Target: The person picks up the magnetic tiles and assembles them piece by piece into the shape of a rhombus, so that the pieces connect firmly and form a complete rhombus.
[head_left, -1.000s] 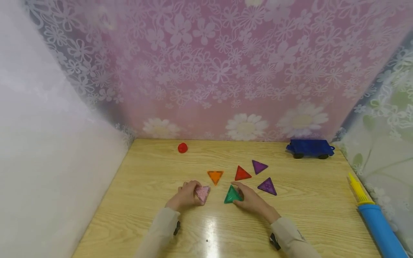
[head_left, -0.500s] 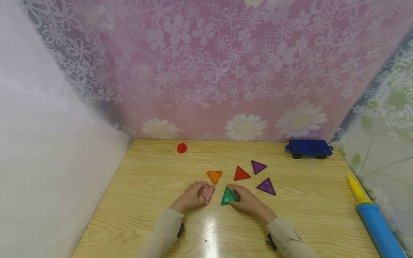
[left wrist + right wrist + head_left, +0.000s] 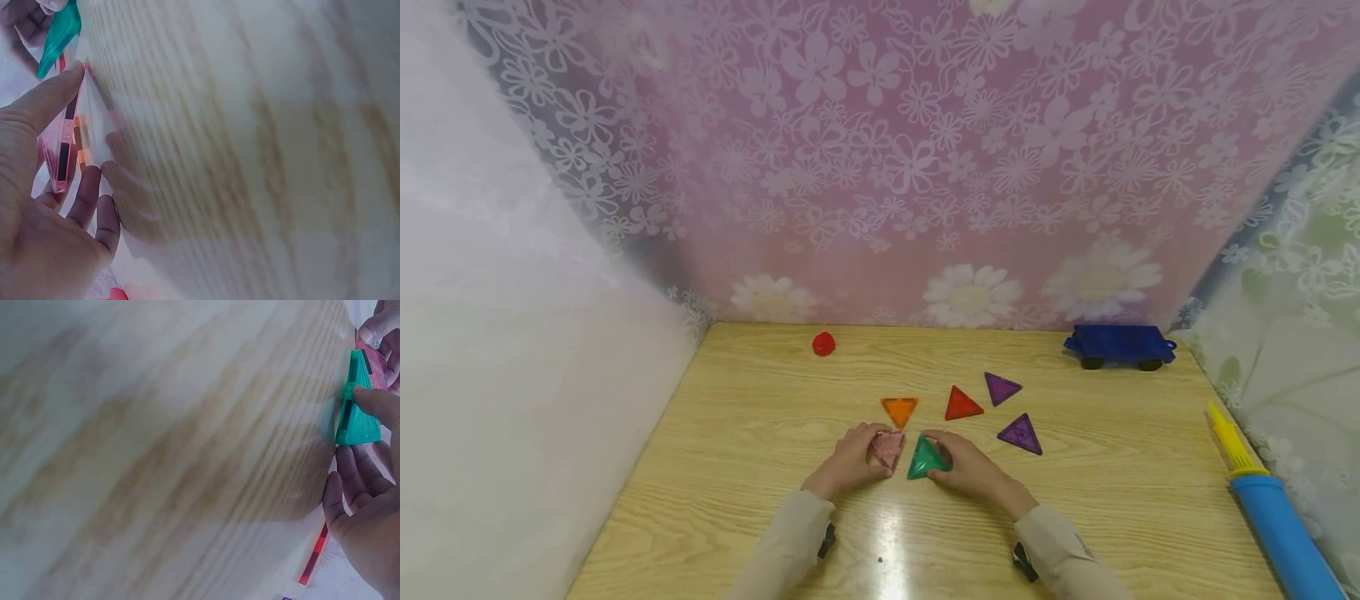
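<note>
My left hand (image 3: 850,460) pinches a translucent pink triangular magnetic tile (image 3: 888,448) between thumb and fingers, as the left wrist view also shows with the pink tile (image 3: 61,159). To its right, my right hand (image 3: 973,469) holds a translucent green triangular magnetic tile (image 3: 927,458) by its edges, thumb at the near side. The green tile (image 3: 359,419) shows black strips along its edge in the right wrist view. A small gap separates the two held tiles in the head view. Just beyond the pink tile lies an orange triangular tile (image 3: 899,410), point toward me.
A red triangular tile (image 3: 962,404) and two purple ones, a far tile (image 3: 1002,388) and a near tile (image 3: 1021,434), lie to the right. Farther off are a red knob-like piece (image 3: 823,343) and a blue wheeled toy base (image 3: 1120,345). A blue-and-yellow pump (image 3: 1277,517) lies along the right edge.
My left hand has brought the pink tile rightward, below the orange one. The green tile has come left in my right hand, and the gap between the two has narrowed.
</note>
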